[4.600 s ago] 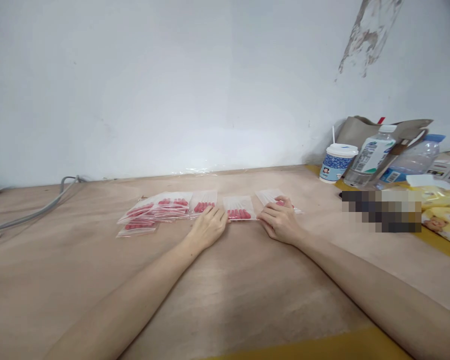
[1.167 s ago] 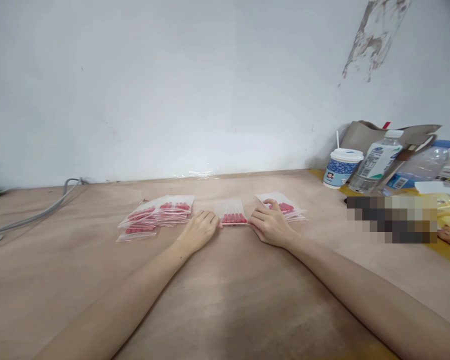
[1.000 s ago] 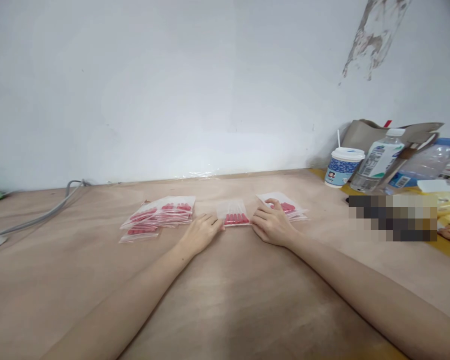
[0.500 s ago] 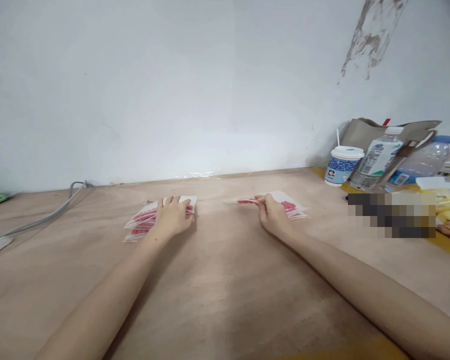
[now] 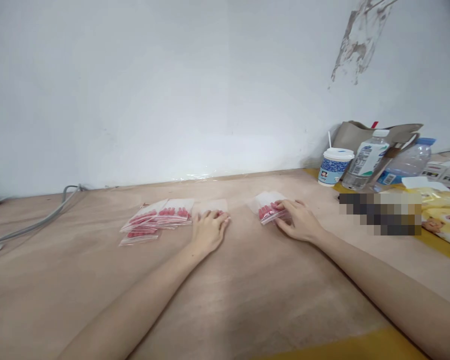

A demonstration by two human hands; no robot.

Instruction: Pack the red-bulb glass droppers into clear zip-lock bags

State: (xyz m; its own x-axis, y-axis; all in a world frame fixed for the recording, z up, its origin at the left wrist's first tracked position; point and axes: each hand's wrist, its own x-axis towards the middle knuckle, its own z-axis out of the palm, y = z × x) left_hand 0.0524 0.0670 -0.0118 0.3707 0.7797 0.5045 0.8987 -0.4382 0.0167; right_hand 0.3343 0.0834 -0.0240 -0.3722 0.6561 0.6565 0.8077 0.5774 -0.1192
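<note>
Small clear zip bags holding red-tipped pieces lie on a brown wooden table (image 5: pixel 225 300). A spread pile of these bags (image 5: pixel 155 220) sits left of centre. My left hand (image 5: pixel 209 231) lies flat, fingers stretched out, pressing on a single bag (image 5: pixel 214 206) just right of that pile. A smaller stack of bags (image 5: pixel 267 210) lies to the right, and my right hand (image 5: pixel 300 221) rests on its near right edge with fingers curled onto it.
At the back right stand a lidded paper cup with a straw (image 5: pixel 332 166), a plastic water bottle (image 5: pixel 364 159), a second bottle (image 5: pixel 408 162) and a brown paper bag (image 5: pixel 360 132). Yellow packets (image 5: pixel 440 210) lie at the right edge. A grey cable (image 5: pixel 41 220) runs along the left.
My right hand carried the middle bag onto the right stack. My left hand reached to the left pile, then came back toward the centre with another bag under it.
</note>
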